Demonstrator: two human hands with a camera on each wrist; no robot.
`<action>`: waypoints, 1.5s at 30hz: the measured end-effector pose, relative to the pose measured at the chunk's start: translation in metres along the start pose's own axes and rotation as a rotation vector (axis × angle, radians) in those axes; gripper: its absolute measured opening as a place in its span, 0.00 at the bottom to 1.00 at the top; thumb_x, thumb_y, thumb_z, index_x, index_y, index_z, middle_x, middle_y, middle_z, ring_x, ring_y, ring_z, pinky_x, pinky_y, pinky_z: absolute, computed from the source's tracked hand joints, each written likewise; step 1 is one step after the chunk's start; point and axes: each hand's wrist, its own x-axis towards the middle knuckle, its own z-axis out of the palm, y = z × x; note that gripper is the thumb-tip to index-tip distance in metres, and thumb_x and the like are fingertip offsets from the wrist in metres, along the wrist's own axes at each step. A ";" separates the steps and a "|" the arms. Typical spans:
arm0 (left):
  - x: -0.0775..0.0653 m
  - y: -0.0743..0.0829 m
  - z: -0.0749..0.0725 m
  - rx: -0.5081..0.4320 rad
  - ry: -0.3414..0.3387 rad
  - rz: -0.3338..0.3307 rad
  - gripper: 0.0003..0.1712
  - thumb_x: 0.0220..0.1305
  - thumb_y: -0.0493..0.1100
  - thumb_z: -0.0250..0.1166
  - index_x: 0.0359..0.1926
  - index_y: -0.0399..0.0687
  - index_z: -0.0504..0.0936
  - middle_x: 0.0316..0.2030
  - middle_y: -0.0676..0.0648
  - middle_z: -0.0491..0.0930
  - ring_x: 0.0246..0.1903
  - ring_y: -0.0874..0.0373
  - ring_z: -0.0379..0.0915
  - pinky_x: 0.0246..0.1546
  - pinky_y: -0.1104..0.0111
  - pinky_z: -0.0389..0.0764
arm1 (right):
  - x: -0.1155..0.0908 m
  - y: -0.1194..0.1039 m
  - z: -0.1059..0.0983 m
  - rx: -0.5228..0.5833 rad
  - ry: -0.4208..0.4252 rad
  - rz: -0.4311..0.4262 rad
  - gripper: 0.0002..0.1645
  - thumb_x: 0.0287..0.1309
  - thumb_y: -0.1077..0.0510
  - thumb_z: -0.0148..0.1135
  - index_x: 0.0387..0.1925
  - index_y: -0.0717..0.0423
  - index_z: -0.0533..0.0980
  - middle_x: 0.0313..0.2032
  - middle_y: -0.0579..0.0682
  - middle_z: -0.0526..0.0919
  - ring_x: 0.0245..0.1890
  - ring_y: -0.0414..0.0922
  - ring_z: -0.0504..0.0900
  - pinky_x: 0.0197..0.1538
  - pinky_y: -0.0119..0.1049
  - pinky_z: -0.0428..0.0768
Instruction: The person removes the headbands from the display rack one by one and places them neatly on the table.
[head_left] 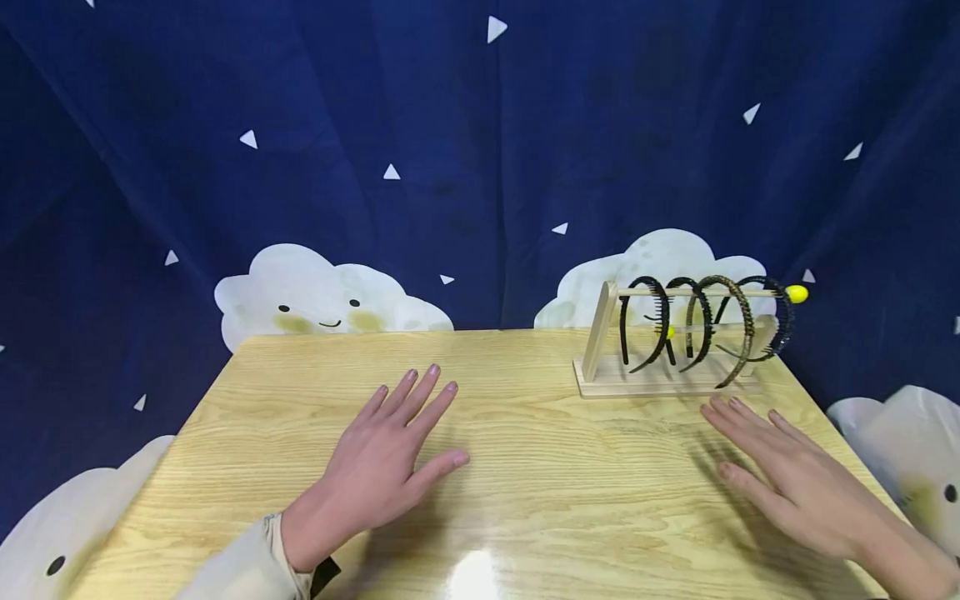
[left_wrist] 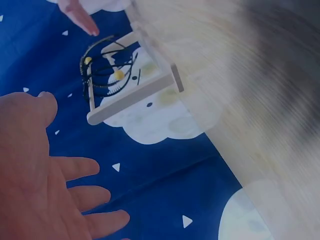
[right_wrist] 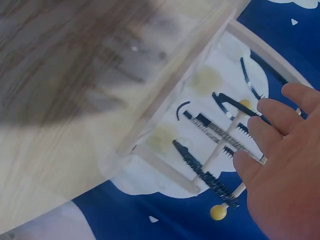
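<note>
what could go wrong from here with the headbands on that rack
The right hand is close to the headband rack; a sweep might knock it. It stands near the far right corner of the table, so a push could send it off. The toothed headbands hang close together and may snag.

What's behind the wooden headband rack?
Behind the rack hangs dark blue cloth printed with a white cloud. The cloud's top shows above the headbands; patches covered by the rack and headbands can't be seen in the head view.
</note>
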 end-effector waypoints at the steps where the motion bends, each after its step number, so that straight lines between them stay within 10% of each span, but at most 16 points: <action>1: 0.001 0.001 0.001 -0.006 -0.001 -0.001 0.44 0.71 0.74 0.46 0.76 0.54 0.63 0.76 0.45 0.56 0.73 0.44 0.54 0.67 0.43 0.61 | -0.001 0.002 0.001 0.005 0.000 0.004 0.41 0.66 0.54 0.64 0.77 0.50 0.60 0.75 0.53 0.59 0.76 0.37 0.48 0.75 0.32 0.38; 25: 0.029 0.026 0.019 -0.105 0.005 0.028 0.43 0.72 0.73 0.45 0.77 0.54 0.62 0.75 0.46 0.58 0.70 0.45 0.61 0.63 0.51 0.71 | -0.011 0.068 0.027 0.055 -0.048 0.168 0.35 0.73 0.52 0.56 0.75 0.56 0.62 0.71 0.64 0.64 0.74 0.31 0.42 0.75 0.42 0.34; 37: 0.038 0.031 0.019 -0.163 0.095 0.030 0.44 0.71 0.72 0.48 0.76 0.50 0.63 0.71 0.45 0.66 0.68 0.47 0.66 0.62 0.54 0.72 | 0.005 0.087 0.031 0.077 -0.158 0.244 0.36 0.76 0.46 0.51 0.73 0.66 0.62 0.72 0.69 0.60 0.72 0.66 0.55 0.74 0.61 0.40; 45: 0.046 0.036 0.018 -0.217 0.125 0.022 0.43 0.71 0.71 0.52 0.75 0.48 0.65 0.68 0.42 0.71 0.61 0.45 0.73 0.53 0.51 0.79 | 0.009 0.100 0.037 0.122 -0.209 0.300 0.38 0.77 0.44 0.48 0.73 0.68 0.59 0.72 0.72 0.57 0.72 0.71 0.53 0.69 0.69 0.45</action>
